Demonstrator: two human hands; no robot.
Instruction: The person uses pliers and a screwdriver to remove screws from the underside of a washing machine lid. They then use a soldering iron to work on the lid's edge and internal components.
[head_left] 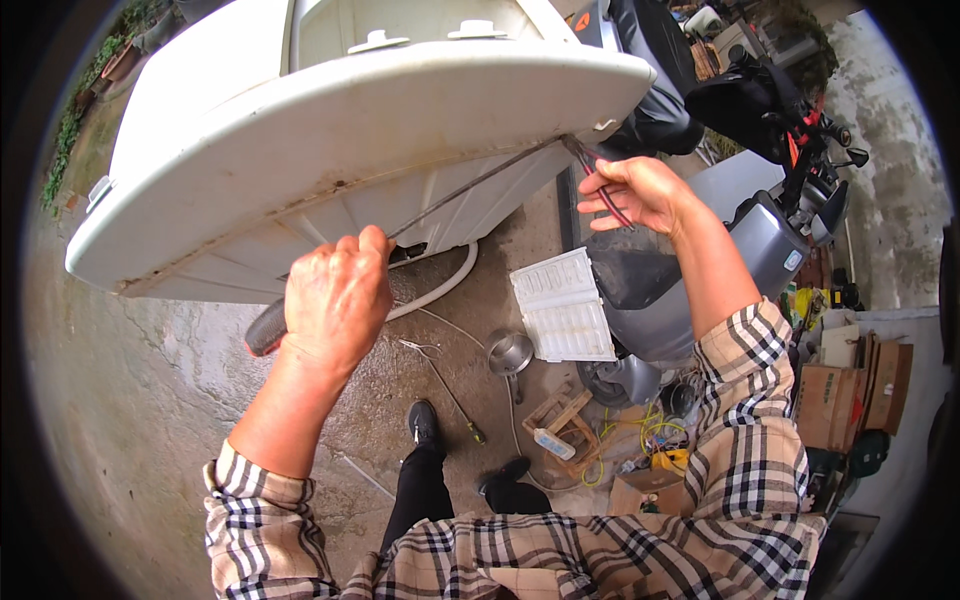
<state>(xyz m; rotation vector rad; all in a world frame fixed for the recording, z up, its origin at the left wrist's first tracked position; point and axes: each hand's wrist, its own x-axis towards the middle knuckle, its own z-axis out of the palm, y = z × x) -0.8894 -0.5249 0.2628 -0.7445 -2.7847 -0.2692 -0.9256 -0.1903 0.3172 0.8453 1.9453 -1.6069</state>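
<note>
My left hand (338, 298) is closed round a long tool with a thick dark grey and orange handle (266, 328). Its thin dark shaft (470, 188) runs up and right across the underside of a white appliance body (360, 130), tilted and stained with rust-brown dirt. In my right hand (640, 192), thumb and fingers hold slim red-and-black-handled pliers (608, 200). The jaws meet or overlap the far end of the shaft near the body's right edge; whether they grip it, I cannot tell. A pale hose (445, 284) curves out from under the body.
A ribbed white panel (563, 305) leans by a grey scooter (740, 225) on the right. On the wet concrete lie a metal pan (510, 353), a long screwdriver (455, 405) and a wooden frame (558, 425). Cardboard boxes (835, 400) stand at the far right.
</note>
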